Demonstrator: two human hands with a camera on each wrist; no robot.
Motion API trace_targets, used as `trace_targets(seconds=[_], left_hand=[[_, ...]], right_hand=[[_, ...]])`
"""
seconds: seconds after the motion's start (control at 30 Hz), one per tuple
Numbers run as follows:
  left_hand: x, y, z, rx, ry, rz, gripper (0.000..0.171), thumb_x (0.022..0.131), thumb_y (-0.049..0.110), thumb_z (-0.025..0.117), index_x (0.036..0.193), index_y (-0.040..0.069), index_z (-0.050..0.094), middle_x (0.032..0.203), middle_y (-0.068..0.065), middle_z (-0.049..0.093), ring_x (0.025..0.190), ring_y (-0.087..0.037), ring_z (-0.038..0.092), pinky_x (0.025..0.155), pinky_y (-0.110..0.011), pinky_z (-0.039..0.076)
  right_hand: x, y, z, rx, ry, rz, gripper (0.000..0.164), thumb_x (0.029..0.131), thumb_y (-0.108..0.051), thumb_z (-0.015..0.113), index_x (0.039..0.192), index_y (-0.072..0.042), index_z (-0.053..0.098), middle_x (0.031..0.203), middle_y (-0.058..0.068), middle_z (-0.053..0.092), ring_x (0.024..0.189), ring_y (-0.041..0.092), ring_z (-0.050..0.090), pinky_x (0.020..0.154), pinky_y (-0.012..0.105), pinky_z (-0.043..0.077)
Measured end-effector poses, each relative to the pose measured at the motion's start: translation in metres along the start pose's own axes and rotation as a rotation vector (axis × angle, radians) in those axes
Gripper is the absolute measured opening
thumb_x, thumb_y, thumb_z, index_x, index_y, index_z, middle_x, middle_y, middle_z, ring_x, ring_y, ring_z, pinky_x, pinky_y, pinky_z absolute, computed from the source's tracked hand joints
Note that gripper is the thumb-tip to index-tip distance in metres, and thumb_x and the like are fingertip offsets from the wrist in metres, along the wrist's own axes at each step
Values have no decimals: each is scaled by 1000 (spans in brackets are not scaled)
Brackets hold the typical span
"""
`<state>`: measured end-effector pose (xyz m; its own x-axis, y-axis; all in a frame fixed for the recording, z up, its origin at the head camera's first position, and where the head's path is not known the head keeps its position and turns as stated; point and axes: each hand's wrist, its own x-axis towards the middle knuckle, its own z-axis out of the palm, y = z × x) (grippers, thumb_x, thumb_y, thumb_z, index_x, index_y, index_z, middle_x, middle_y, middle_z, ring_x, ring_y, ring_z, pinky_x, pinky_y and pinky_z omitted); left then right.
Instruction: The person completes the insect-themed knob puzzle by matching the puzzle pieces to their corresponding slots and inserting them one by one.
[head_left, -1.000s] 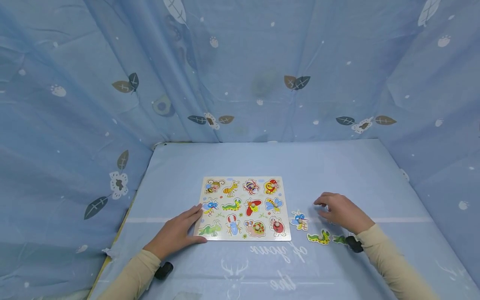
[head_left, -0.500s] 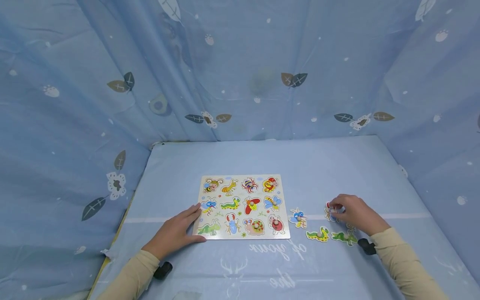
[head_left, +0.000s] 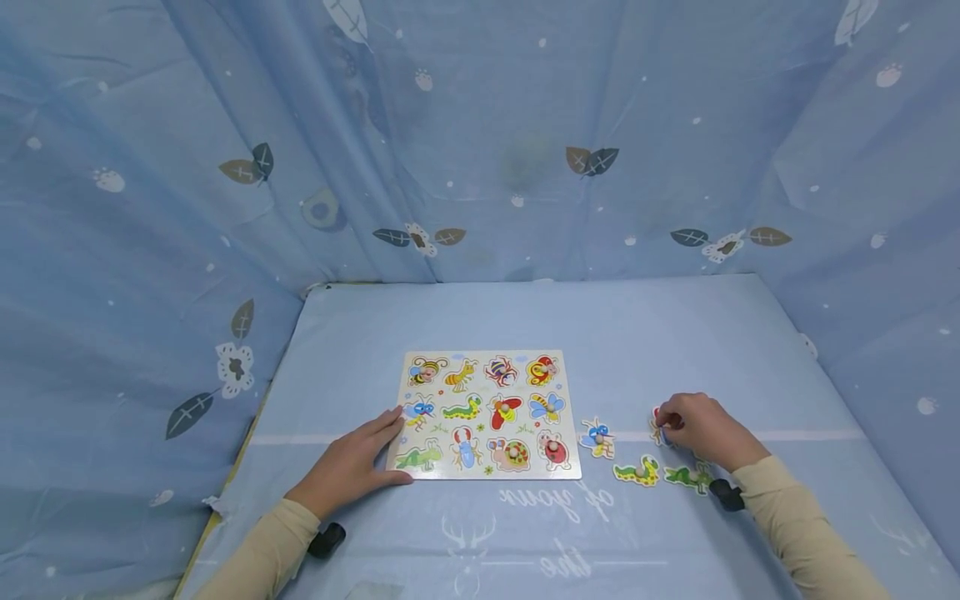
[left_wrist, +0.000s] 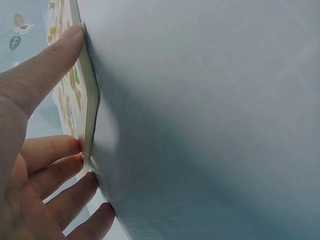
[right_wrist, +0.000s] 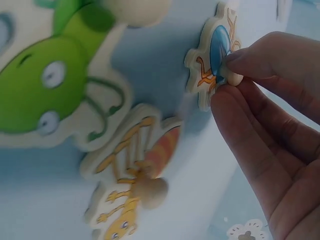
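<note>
Now lowered, the right hand (head_left: pixel 701 425) pinches the stag beetle piece (right_wrist: pixel 218 47) — apparently secured. The outstretched left hand (head_left: pixel 358 460) touches the puzzle board (head_left: pixel 480 383).

The board (left_wrist: pixel 89 92) at the left fingers (left_wrist: pixel 75 197) looks like smooth, pale wood with a slightly glossy printed face. The beetle piece (right_wrist: pixel 218 47) at the right fingertips (right_wrist: pixel 245 135) seems printed wood; its knob (right_wrist: pixel 234 78) is plain, smooth wood. Below the fingers, the sheet (left_wrist: pixel 210 100) looks matt; cloth or plastic, I cannot tell.

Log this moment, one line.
left hand: touches board edge | right hand: pinches knob of beetle | loose pieces: mosquito, caterpillar, grasshopper, ant
</note>
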<state>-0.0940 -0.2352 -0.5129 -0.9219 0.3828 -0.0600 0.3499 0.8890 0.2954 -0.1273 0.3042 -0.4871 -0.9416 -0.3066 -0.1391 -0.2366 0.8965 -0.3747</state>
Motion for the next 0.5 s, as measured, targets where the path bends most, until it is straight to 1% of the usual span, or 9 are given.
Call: trace_targets(seconds=[0.13, 0.23, 0.33, 0.5], left_hand=[[0, 0, 0, 3, -1, -3, 101, 69, 70, 72, 147, 12, 44, 159, 3, 33, 143, -22, 39, 107, -44, 45], [0, 0, 0, 0, -2, -7, 100, 69, 69, 73, 147, 12, 44, 159, 3, 33, 142, -22, 39, 107, -44, 45], [-1, 0, 0, 2, -2, -5, 100, 69, 68, 73, 147, 12, 44, 158, 3, 33, 142, -22, 40, 107, -44, 46], [0, 1, -1, 10, 3, 6, 99, 70, 68, 73, 147, 11, 44, 158, 1, 34, 142, -23, 40, 107, -44, 46]], right_hand=[[4, -7, -4, 7, 27, -20, 11, 80, -3, 74, 86, -11, 75, 85, -1, 68, 76, 10, 60, 65, 29, 53], [11, -17, -6, 21, 57, -66, 11, 80, -3, 74, 87, -12, 75, 87, -2, 69, 77, 10, 62, 65, 28, 54], [21, -34, -7, 22, 81, -130, 12, 80, -5, 74, 87, -14, 75, 87, -5, 70, 77, 8, 62, 65, 25, 54], [42, -73, -6, 10, 74, -247, 12, 83, -10, 74, 90, -20, 77, 87, -11, 68, 75, 2, 60, 64, 19, 53]])
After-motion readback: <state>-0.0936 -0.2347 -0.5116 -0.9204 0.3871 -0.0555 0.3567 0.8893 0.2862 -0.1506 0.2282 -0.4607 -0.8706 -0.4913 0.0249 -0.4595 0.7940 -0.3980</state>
